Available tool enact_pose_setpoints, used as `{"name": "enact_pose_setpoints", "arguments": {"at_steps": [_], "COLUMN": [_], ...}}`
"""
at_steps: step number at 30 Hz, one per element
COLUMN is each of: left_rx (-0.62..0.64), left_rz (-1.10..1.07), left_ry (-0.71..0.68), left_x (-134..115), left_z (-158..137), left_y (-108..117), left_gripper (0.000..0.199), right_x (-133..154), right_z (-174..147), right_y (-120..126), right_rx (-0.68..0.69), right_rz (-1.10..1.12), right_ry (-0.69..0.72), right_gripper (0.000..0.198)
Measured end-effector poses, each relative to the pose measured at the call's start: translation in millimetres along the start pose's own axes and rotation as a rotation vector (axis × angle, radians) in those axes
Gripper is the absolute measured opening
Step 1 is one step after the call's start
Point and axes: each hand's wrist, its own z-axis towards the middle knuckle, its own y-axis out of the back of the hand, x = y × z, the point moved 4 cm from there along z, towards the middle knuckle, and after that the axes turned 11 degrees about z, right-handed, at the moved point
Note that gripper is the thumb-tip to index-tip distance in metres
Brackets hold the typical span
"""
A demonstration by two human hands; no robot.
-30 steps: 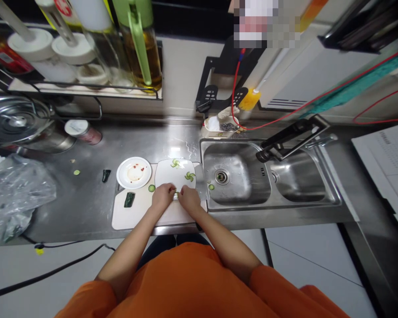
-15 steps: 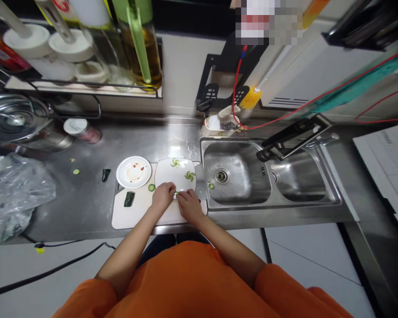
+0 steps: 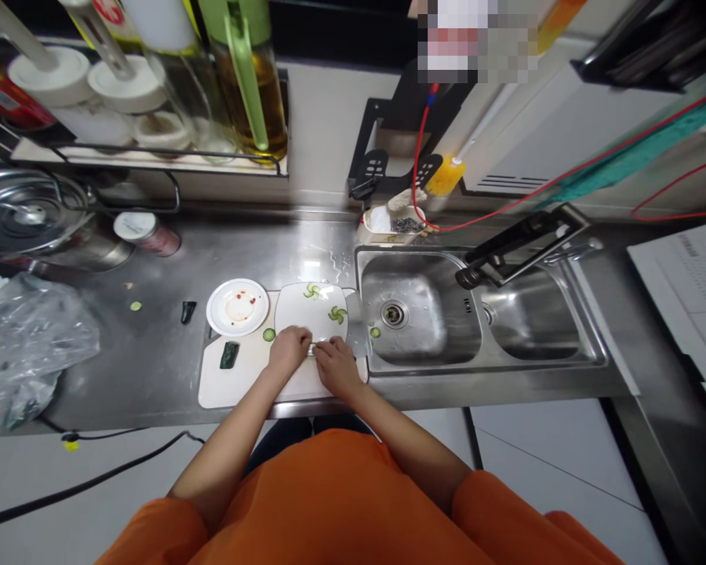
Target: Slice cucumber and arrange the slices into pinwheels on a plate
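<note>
My left hand (image 3: 290,348) and my right hand (image 3: 336,366) meet at the near edge of a white square plate (image 3: 297,310). Their fingertips pinch a small green cucumber slice (image 3: 312,344), mostly hidden by the fingers. Two pinwheels of thin cucumber slices lie on the plate, one at the far edge (image 3: 311,291) and one at the right (image 3: 337,315). Beneath the plate is a white cutting board (image 3: 241,388), with a round cucumber slice (image 3: 269,334) and a dark green cucumber piece (image 3: 229,355) left of my hands. A grey blade-like sheet (image 3: 356,333) shows right of the plate.
A white round plate (image 3: 217,318) with red bits overlaps the board's far left corner. Right of the board is a double sink (image 3: 441,314) with a cucumber slice (image 3: 375,333) at its left wall. A cucumber end (image 3: 188,311), plastic bag (image 3: 35,337) and can (image 3: 153,234) stand left.
The view has shifted very slightly. Both hands stay together at the plate's near edge, with only slight finger movement around the cucumber slice.
</note>
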Motion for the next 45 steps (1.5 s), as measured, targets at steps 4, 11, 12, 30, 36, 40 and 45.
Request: {"name": "enact_pose_setpoints", "arguments": {"at_steps": [4, 11, 12, 30, 36, 40, 45], "left_rx": [-0.006, -0.043, -0.072, -0.244, -0.277, -0.282, -0.259], "left_rz": [-0.002, -0.101, -0.114, 0.071, 0.021, -0.008, 0.004], "left_ry": [-0.007, -0.039, -0.037, 0.416, 0.418, 0.439, 0.477], "left_x": [0.7, 1.2, 2.6, 73.1, 72.2, 72.4, 68.2], "left_z": [-0.4, -0.3, -0.5, -39.2, -36.0, -36.2, -38.8], "left_y": [0.8, 4.7, 8.0, 19.5, 17.5, 16.9, 18.5], "left_gripper": [0.021, 0.021, 0.021, 0.032, 0.031, 0.031, 0.031], "right_x": [-0.1, -0.4, -0.4, -5.2, -3.7, -5.1, -6.4], "right_z": [0.0, -0.8, -0.9, -1.9, -2.1, -2.7, -2.3], "right_y": [1.0, 4.6, 5.8, 8.9, 7.7, 6.6, 6.0], "right_rx": [-0.012, -0.053, -0.063, -0.119, -0.088, -0.087, -0.085], "right_rz": [0.009, 0.040, 0.048, 0.097, 0.102, 0.106, 0.103], "right_ry": [0.009, 0.000, 0.000, -0.013, -0.037, -0.034, -0.029], "right_gripper": [0.022, 0.021, 0.022, 0.021, 0.020, 0.020, 0.020]}}
